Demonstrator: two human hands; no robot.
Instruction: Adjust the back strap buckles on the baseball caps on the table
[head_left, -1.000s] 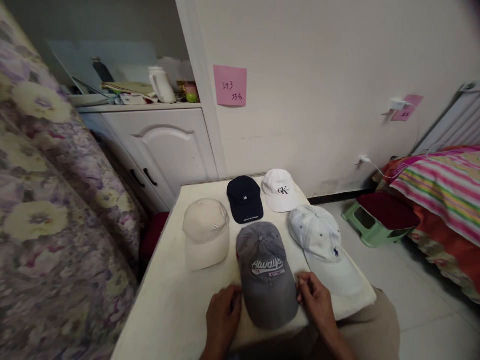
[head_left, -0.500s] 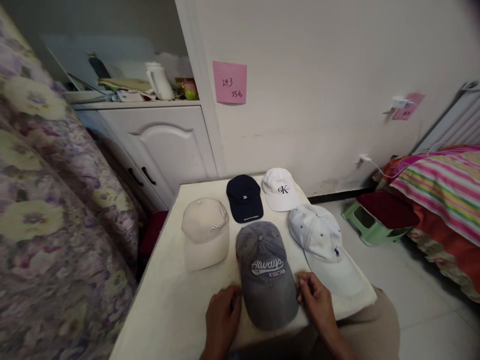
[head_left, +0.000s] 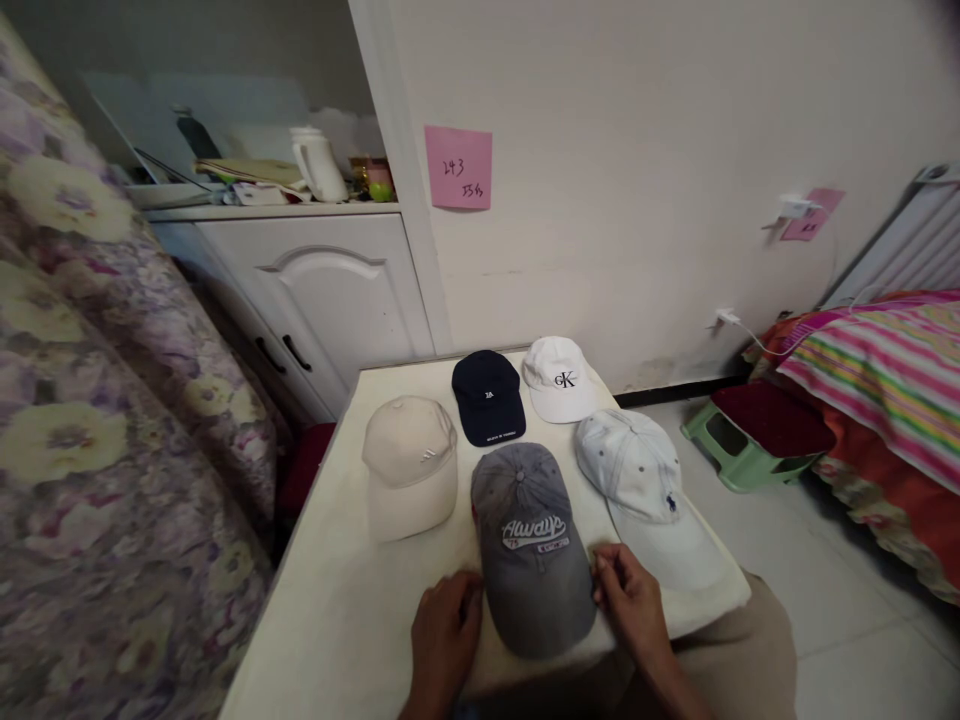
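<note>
A grey baseball cap (head_left: pixel 536 560) with "Always" lettering lies on the table (head_left: pixel 330 600), its brim toward me. On its left rests my left hand (head_left: pixel 446 625), fingers curled in and closed, close to the brim's edge. My right hand (head_left: pixel 630 600) is at the other side of the brim, thumb and fingertips pressed together, with nothing seen between them. Around the grey cap lie a beige cap (head_left: pixel 411 468), a navy cap (head_left: pixel 487 395), a white cap with a "CK" mark (head_left: pixel 561 378) and a pale denim cap (head_left: pixel 637 480).
A white cabinet (head_left: pixel 322 290) with a white jug (head_left: pixel 319 165) on top stands behind at left. Floral curtains (head_left: pixel 112 400) hang on the left. To the right are a green stool (head_left: pixel 739 465) and a bed with a striped cover (head_left: pixel 892 365). Pink notes (head_left: pixel 459 168) are on the wall.
The view shifts very slightly. The hands and the caps stay in place.
</note>
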